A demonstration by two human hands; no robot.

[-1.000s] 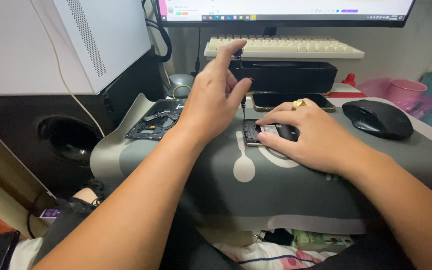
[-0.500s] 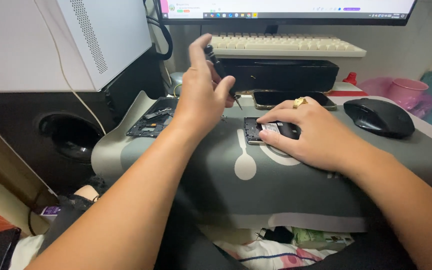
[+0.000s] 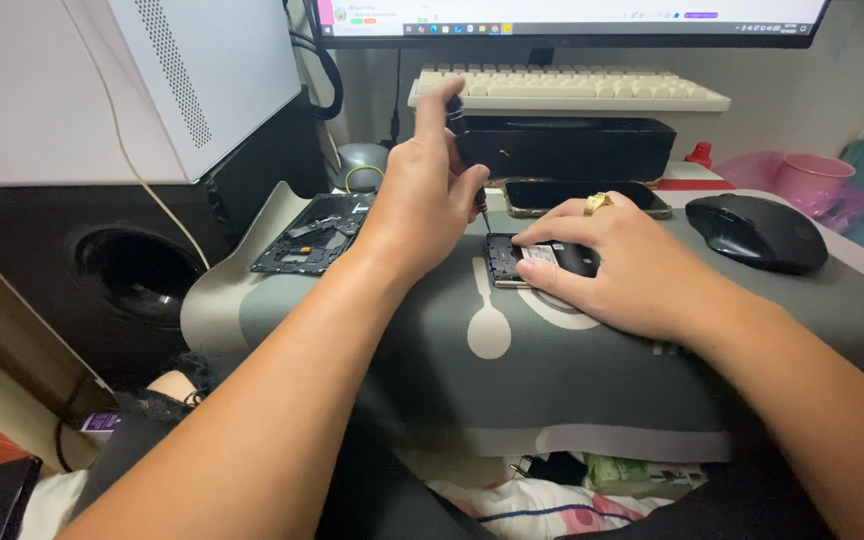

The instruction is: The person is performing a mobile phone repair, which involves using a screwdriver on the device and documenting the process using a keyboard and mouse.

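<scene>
Slim black precision screwdriver [image 3: 464, 150] gripped upright in left hand [image 3: 422, 205], tip set on opened dark phone chassis [image 3: 527, 262], pinned flat on grey mat [image 3: 552, 370] mid-worktop by right hand [image 3: 617, 262]. Driver best kept vertical, pressure light.

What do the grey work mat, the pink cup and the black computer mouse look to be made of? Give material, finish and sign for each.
Grey work mat: likely soft rubber or silicone, matte; it drapes and curls at its left edge.
Pink cup: probably plastic, slightly glossy, with a thin even rim.
Black computer mouse: moulded plastic, satin, with a soft highlight along its top.
</scene>
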